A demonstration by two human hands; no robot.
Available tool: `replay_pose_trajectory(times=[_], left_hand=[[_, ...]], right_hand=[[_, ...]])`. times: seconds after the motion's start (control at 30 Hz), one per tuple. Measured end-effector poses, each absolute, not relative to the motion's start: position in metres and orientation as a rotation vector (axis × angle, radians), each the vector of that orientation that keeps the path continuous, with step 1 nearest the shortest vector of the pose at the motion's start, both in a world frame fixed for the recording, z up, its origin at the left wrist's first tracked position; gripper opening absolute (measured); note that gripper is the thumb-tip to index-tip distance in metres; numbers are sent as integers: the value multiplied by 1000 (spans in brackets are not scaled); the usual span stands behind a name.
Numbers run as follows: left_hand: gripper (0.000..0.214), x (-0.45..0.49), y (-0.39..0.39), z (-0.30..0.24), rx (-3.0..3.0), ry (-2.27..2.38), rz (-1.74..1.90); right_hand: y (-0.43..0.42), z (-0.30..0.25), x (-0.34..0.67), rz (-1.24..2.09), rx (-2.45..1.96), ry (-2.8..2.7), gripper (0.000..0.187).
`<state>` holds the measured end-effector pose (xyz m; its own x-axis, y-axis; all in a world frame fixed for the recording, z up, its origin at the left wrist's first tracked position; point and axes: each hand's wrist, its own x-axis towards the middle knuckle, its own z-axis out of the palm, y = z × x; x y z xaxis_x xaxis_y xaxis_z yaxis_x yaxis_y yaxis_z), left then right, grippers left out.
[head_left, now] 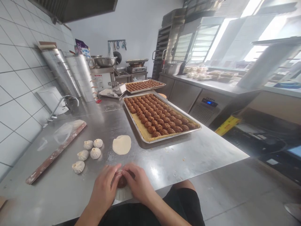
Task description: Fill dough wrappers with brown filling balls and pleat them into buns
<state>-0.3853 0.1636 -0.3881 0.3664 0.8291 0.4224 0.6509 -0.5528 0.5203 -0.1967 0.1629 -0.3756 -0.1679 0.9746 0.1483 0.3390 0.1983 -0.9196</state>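
At the front edge of the steel table, a brown filling ball (122, 182) rests in a thin dough wrapper (122, 194). My left hand (104, 183) and my right hand (138, 182) meet over it, their fingertips pinching the wrapper's far edge up against the ball. The near part of the wrapper still lies flat; the fingers hide some of the rest. Just beyond my hands lies a flat round dough wrapper (121, 145). To its left sits a small group of pleated buns (95, 153), closed at the top.
Left of the buns lies a long, floury rolling pin (56, 152) beside a clear plastic bag (64, 130). A metal tray (138, 124) with rows of brown filling balls stands to the right, and a second tray (145, 85) behind it. A faucet (62, 100) is by the tiled wall.
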Motion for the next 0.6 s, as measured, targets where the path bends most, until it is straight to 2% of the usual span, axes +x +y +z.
replay_pose_trajectory(times=[0.1, 0.27, 0.43, 0.6], left_hand=[[22, -387, 164, -386, 2391, 1305, 946], [17, -383, 162, -383, 2400, 1330, 975], [29, -387, 163, -385, 2490, 1306, 906], [17, -386, 162, -384, 2501, 1294, 978]], right_hand=[[158, -379, -197, 945, -1138, -1719, 25], [160, -379, -198, 985, -1391, -1483, 12], [152, -380, -199, 1004, -1167, -1614, 25], [154, -384, -197, 938, -1357, -1513, 13]])
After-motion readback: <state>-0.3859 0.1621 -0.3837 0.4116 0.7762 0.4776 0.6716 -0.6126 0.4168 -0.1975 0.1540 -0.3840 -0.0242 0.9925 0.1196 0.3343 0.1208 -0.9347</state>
